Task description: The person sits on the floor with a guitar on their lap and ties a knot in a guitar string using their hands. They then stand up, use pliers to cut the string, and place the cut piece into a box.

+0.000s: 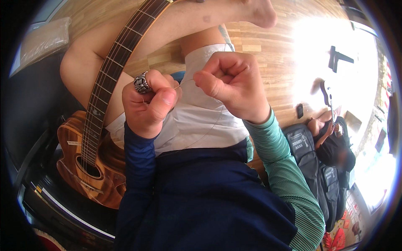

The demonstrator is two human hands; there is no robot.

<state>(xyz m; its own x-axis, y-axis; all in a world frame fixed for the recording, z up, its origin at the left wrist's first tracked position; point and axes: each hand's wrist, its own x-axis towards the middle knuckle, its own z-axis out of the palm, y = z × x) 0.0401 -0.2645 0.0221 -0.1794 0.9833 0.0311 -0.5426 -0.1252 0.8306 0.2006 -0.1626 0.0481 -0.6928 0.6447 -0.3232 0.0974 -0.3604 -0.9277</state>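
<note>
Head view, looking down over the lap: what have those hands got?

They're above the middle of the frame, apart from each other, with a thin strand [184,83] running between them. The left hand [150,104], a chunky silver ring [142,83] on one finger, has its thumb pressed onto curled fingers, clamped on the strand.

And the other one?

The right hand [234,83], just right of centre, is folded into a loose fist, thumb against the index finger, pinching that same strand. A slack length arcs down over the white shorts [190,125] toward the dark blue shirt [201,188].

I see a guitar as well.

Yes, the acoustic guitar [69,165] fills the left side: brown body at lower left, fretted neck slanting up past the bare leg to the top edge. The left hand is near that neck, apart from it.

Who's that at the right?

Another person [335,146] in a dark top, beside black padded bags [299,146], holding something slim that I can't make out. A small dark device [300,110] lies near them on the wooden floor [259,42]. Upper left, there's a clear-wrapped packet [46,39].
</note>
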